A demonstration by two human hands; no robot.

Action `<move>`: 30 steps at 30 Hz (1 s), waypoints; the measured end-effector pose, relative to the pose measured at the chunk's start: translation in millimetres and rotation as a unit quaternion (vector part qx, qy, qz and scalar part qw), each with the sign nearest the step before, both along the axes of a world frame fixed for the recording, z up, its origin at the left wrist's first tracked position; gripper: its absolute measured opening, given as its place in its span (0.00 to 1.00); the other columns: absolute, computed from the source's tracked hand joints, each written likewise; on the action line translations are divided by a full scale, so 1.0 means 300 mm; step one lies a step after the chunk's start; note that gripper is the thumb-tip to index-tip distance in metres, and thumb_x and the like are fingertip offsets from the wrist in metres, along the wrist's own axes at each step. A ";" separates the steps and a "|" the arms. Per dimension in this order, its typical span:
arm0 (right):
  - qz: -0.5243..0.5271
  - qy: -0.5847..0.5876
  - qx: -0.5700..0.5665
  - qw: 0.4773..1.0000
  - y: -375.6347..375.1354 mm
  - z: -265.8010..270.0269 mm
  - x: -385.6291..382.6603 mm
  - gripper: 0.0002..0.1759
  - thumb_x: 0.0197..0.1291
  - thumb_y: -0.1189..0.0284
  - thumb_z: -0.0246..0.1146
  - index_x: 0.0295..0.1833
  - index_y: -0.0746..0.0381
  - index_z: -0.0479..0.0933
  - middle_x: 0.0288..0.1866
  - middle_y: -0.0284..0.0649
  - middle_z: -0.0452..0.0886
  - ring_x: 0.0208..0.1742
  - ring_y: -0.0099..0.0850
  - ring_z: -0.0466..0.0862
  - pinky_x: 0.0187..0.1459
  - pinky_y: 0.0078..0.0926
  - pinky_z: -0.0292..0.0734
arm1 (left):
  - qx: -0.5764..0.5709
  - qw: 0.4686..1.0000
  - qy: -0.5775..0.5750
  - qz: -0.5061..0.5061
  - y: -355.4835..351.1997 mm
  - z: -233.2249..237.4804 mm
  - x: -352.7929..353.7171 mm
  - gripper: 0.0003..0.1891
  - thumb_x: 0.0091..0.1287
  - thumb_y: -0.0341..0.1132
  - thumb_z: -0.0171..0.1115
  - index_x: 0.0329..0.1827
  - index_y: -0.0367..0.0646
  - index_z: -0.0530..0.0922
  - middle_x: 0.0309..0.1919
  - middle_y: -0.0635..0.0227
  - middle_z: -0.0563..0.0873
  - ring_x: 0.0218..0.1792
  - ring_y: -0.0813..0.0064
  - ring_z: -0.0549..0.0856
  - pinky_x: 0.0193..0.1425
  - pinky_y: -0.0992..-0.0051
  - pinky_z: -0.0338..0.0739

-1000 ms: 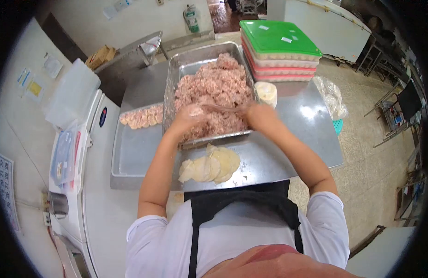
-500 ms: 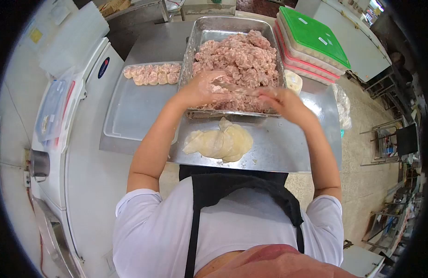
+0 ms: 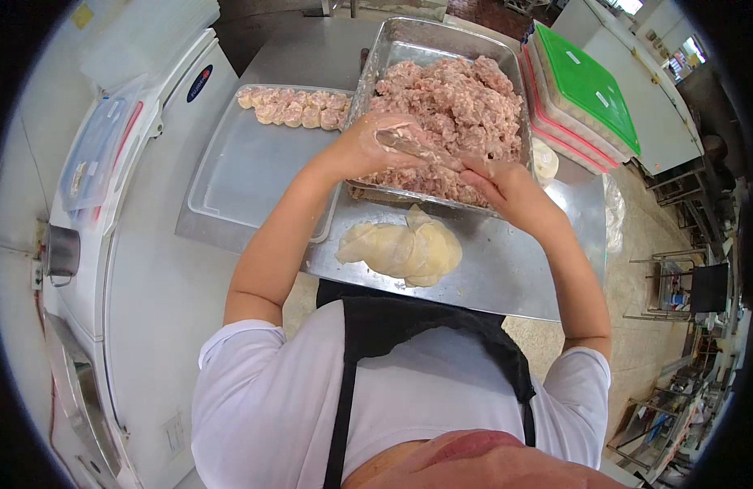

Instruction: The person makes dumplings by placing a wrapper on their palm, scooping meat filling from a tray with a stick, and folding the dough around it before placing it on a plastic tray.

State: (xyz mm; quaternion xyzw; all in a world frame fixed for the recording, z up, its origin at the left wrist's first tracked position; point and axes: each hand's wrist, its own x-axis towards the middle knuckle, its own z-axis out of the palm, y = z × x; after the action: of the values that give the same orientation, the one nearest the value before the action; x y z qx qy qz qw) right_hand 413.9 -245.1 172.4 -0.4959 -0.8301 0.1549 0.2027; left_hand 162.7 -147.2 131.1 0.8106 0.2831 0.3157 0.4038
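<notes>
My left hand (image 3: 365, 148) is cupped over the near left side of a deep metal tray (image 3: 417, 54). Its fingers curl round a wrapper with meat filling, mostly hidden in the palm. My right hand (image 3: 517, 192) grips a flat metal spatula (image 3: 421, 149), whose blade reaches into the left palm. Pinkish ground meat (image 3: 458, 98) is heaped in the tray behind both hands. Below them, a floppy pile of pale yellow dough wrappers (image 3: 402, 248) lies on the metal table.
To the left, a translucent plastic tray (image 3: 254, 175) carries filled dumplings (image 3: 299, 107) in rows along its far edge. Stacked containers with a green lid (image 3: 587, 90) stand at the right. Beside them sits a small round white item (image 3: 544, 160). A white freezer (image 3: 169, 244) borders the left.
The view has shifted, so the table appears turned and moved right. The spatula is now laid into my left palm, and my right hand has come lower and is less blurred.
</notes>
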 end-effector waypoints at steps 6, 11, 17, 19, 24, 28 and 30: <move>-0.012 0.089 -0.025 0.996 0.094 -0.058 0.124 0.16 0.67 0.65 0.58 0.54 0.65 0.79 0.47 0.47 0.84 0.48 0.37 0.84 0.51 0.28 0.75 | -0.054 0.992 0.054 0.100 -0.011 0.013 -0.076 0.25 0.50 0.39 0.79 0.49 0.40 0.79 0.41 0.66 0.85 0.44 0.78 0.81 0.50 0.74 0.76; -0.193 0.230 -0.092 0.949 0.119 -0.243 0.162 0.18 0.68 0.65 0.58 0.54 0.67 0.78 0.39 0.37 0.83 0.41 0.24 0.79 0.45 0.20 0.72 | -0.086 0.972 0.023 0.216 0.061 -0.093 -0.368 0.28 0.50 0.40 0.78 0.54 0.41 0.78 0.38 0.66 0.84 0.42 0.78 0.81 0.48 0.74 0.76; -0.193 0.382 -0.096 0.899 0.117 -0.292 0.166 0.15 0.69 0.65 0.59 0.51 0.65 0.80 0.22 0.23 0.69 0.23 0.12 0.63 0.24 0.14 0.58 | 0.013 0.890 0.206 0.407 0.211 -0.260 -0.712 0.24 0.51 0.39 0.72 0.50 0.39 0.77 0.38 0.61 0.84 0.37 0.63 0.82 0.38 0.66 0.78; -0.202 0.370 -0.099 0.901 0.113 -0.302 0.170 0.15 0.69 0.65 0.59 0.51 0.65 0.80 0.23 0.23 0.69 0.23 0.12 0.64 0.25 0.14 0.58 | 0.159 0.840 0.256 0.452 0.263 -0.266 -0.742 0.27 0.52 0.38 0.70 0.55 0.39 0.75 0.41 0.56 0.84 0.41 0.55 0.83 0.45 0.63 0.78; -0.228 0.373 -0.124 0.891 0.127 -0.333 0.202 0.17 0.69 0.64 0.59 0.55 0.64 0.79 0.32 0.24 0.76 0.24 0.11 0.66 0.27 0.11 0.62 | 0.114 0.809 0.257 0.516 0.353 -0.265 -0.706 0.37 0.56 0.38 0.68 0.69 0.43 0.63 0.44 0.52 0.84 0.44 0.53 0.83 0.50 0.62 0.76; -0.245 0.396 -0.150 0.872 0.122 -0.333 0.199 0.16 0.67 0.66 0.61 0.52 0.68 0.79 0.32 0.26 0.76 0.31 0.15 0.71 0.33 0.14 0.66 | 0.117 0.843 0.263 0.455 0.383 -0.303 -0.684 0.45 0.58 0.38 0.67 0.76 0.46 0.51 0.46 0.51 0.84 0.45 0.53 0.84 0.51 0.63 0.77; -0.251 0.340 -0.095 0.901 0.124 -0.336 0.199 0.15 0.67 0.67 0.61 0.52 0.67 0.80 0.30 0.25 0.75 0.28 0.14 0.69 0.29 0.13 0.64 | 0.075 0.865 0.254 0.427 0.378 -0.297 -0.703 0.44 0.58 0.37 0.67 0.77 0.46 0.51 0.45 0.51 0.84 0.45 0.54 0.84 0.51 0.63 0.77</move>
State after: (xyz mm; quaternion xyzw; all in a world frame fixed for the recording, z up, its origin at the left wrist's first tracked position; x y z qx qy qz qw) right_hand 473.6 -207.9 71.5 -0.6218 -0.5402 0.3366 0.4564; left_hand -48.3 -33.8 42.0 0.6905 0.6697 0.2606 0.0822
